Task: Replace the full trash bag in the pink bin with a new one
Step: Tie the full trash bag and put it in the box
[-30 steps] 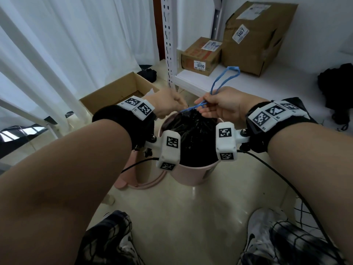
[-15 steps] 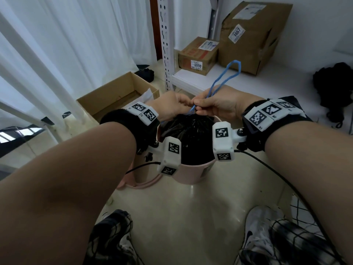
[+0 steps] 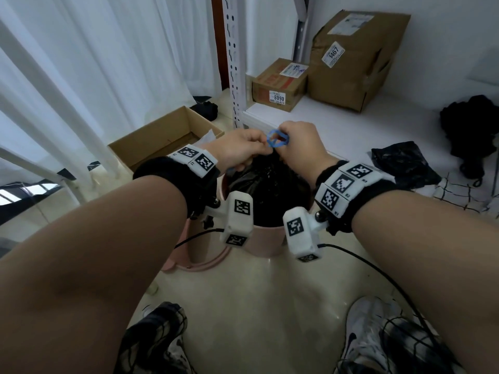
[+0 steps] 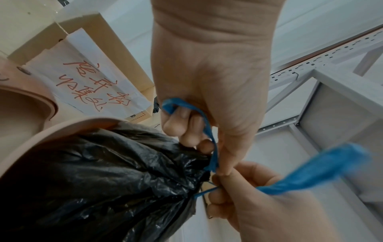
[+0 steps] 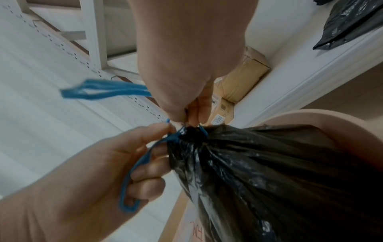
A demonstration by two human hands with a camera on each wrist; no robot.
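Observation:
A pink bin (image 3: pixel 267 240) stands on the floor with a full black trash bag (image 3: pixel 270 190) in it, its neck gathered tight. Both hands meet just above that neck. My left hand (image 3: pixel 252 152) grips one strand of the blue drawstring (image 4: pixel 186 108), which runs across its curled fingers (image 4: pixel 186 129). My right hand (image 3: pixel 287 149) pinches the other strand at the neck, and a small blue loop (image 3: pixel 276 140) stands up between the hands. In the right wrist view the loop (image 5: pixel 103 91) sticks out past my right hand (image 5: pixel 192 114) over the bag (image 5: pixel 269 180).
A pink lid (image 3: pixel 199 255) leans on the floor left of the bin. An open cardboard box (image 3: pixel 162 136) sits behind it. A white shelf (image 3: pixel 351 130) holds two cardboard boxes (image 3: pixel 278 85) and a folded black bag (image 3: pixel 405 166). My shoes (image 3: pixel 364 338) are close below.
The long blue loop that my right hand held up has shrunk to a small loop between the hands. Both hands have closed in over the bag's neck.

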